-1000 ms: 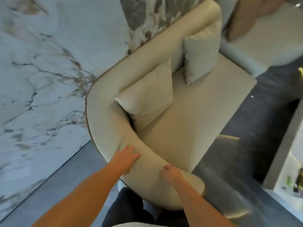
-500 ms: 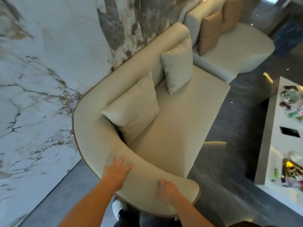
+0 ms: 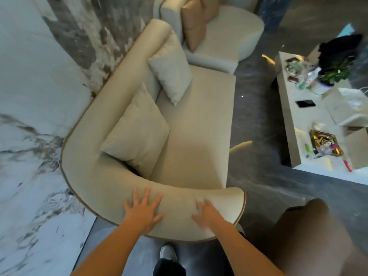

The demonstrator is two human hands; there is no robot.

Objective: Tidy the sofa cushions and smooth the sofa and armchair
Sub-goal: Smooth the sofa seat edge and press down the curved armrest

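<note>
sofa point(image 3: 195, 124), cream, is standing along the marble wall point(image 3: 29, 76). left hand point(image 3: 143, 210) is lying flat, fingers spread, on the curved armrest point(image 3: 179, 198); right hand point(image 3: 209, 214) is pressing beside it, open and blurred, grasping nothing. two cream cushions point(image 3: 137, 132) point(image 3: 171, 70) are leaning against the backrest. tan cushions point(image 3: 194, 22) are resting on the adjoining armchair point(image 3: 229, 30).

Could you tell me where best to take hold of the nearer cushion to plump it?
Probably the nearer cushion by its free upper corner and seat-side edge, reaching over the armrest; it leans on the backrest, lower corner wedged.
</note>
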